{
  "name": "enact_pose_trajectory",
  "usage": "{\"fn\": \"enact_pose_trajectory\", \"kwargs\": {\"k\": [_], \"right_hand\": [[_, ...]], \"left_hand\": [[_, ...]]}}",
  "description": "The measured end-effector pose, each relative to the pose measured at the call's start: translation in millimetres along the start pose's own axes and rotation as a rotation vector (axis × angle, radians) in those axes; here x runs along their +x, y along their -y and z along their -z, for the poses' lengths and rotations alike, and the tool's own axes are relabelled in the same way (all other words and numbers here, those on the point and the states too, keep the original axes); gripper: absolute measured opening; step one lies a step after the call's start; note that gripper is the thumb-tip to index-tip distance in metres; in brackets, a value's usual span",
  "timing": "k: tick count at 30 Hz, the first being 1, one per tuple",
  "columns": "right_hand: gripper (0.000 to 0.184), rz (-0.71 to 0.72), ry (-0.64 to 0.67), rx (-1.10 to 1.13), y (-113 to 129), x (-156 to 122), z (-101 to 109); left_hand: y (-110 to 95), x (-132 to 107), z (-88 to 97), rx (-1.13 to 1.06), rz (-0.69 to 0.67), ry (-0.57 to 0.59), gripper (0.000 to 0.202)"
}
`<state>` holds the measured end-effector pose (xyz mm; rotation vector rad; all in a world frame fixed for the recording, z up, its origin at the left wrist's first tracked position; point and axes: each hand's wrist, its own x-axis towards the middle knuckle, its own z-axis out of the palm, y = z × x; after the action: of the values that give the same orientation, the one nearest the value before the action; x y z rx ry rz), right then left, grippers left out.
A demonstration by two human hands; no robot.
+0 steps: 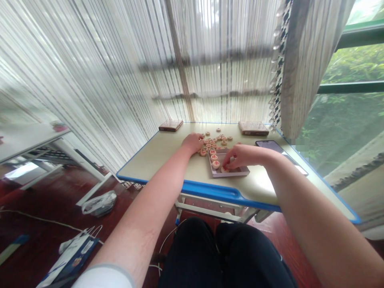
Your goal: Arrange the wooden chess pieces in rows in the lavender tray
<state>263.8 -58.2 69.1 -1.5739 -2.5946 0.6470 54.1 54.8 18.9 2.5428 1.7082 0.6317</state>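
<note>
Inside a shallow open box, a column of round wooden Chinese chess pieces with red characters lines the left wall. My right hand reaches into this box, its fingertips closed on another Chinese chess piece at the near wall. Just beyond the box lies a loose heap of Chinese chess pieces. At the heap's left edge is my left hand, fingers curled inward; whatever lies between them is too small and hidden to name.
Two flat brown boxes rest along the table's far edge. To the right lies a phone beside a pale flat item. The table has a raised blue rim. Striped curtains hang behind.
</note>
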Motion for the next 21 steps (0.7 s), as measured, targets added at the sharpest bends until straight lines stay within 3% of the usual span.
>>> {"fn": "enact_pose_trajectory", "kwargs": {"k": [21], "right_hand": [[0.026,0.019,0.092,0.054,2.0,0.1,0.3]], "left_hand": [[-4.0,-1.3,3.0,0.04,-0.004,0.032,0.031]]}}
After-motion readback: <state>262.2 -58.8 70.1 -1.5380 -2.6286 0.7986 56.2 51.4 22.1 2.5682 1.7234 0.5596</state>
